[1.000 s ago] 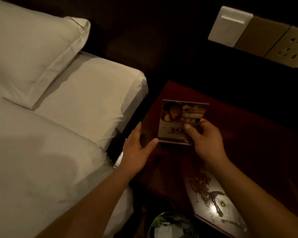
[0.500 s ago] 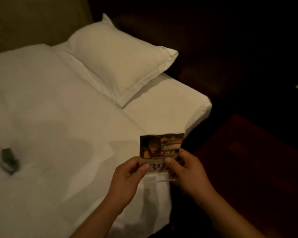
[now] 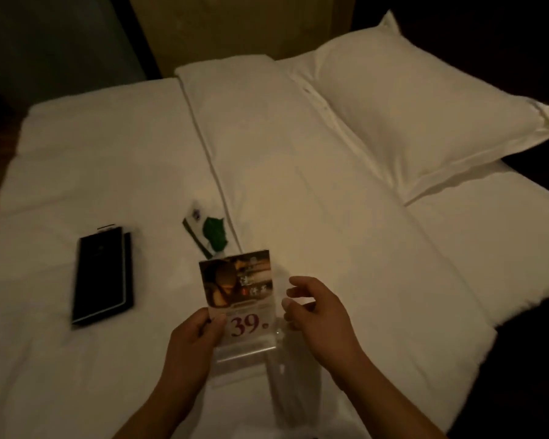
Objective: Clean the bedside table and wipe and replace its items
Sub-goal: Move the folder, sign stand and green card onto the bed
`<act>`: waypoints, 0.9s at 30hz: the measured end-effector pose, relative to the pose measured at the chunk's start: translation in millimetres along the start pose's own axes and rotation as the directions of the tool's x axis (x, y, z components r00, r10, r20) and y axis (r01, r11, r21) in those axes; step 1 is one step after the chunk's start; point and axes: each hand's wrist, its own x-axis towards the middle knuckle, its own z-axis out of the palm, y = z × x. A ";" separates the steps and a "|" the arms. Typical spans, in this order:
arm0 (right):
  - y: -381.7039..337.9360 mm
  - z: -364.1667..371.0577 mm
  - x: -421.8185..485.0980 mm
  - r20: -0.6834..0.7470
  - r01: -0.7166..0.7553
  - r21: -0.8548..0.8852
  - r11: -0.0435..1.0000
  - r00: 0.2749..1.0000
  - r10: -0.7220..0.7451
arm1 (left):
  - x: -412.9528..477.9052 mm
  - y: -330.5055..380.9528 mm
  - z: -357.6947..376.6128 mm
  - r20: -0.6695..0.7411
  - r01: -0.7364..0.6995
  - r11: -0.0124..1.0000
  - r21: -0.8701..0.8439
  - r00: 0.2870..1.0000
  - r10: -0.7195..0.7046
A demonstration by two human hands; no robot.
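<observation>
1. The left hand [image 3: 192, 339] pinches the lower left corner of the clear acrylic sign stand with a printed card marked 39 [image 3: 240, 299], over the white bed [image 3: 330, 232].
2. The right hand [image 3: 314, 307] (fingers spread, empty) hovers at the stand's 3 o'clock, just beside it.
3. A black flat case [image 3: 101, 277] lies at 9 o'clock; a green-and-white packet [image 3: 208, 231] lies at 11.

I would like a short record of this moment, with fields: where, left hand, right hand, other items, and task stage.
where: over the bed, white cover, one pillow at its head
left hand: holds the lower left corner of the sign, a clear stand with a "39" card
right hand: open, beside the sign's right edge, not gripping it
other items: black folder and green-and-white packet, both lying on the bed
task stage: sign seems about to be set down on the bed; bedside table not in view
</observation>
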 end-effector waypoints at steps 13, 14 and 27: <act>-23.5 117.4 66.1 0.041 -0.047 -0.116 0.992 0.998 0.052 | 151.1 -27.8 -113.0 -0.245 0.188 0.972 -0.140 0.945 -0.218; -23.1 119.4 70.1 0.034 -0.054 -0.123 0.991 0.998 0.059 | 159.4 -26.5 -112.9 -0.252 0.187 0.976 -0.116 0.945 -0.211; -29.8 112.9 91.0 -0.025 -0.064 -0.163 0.984 0.998 0.061 | 176.8 -31.1 -115.1 -0.203 0.136 0.826 0.547 0.979 -0.027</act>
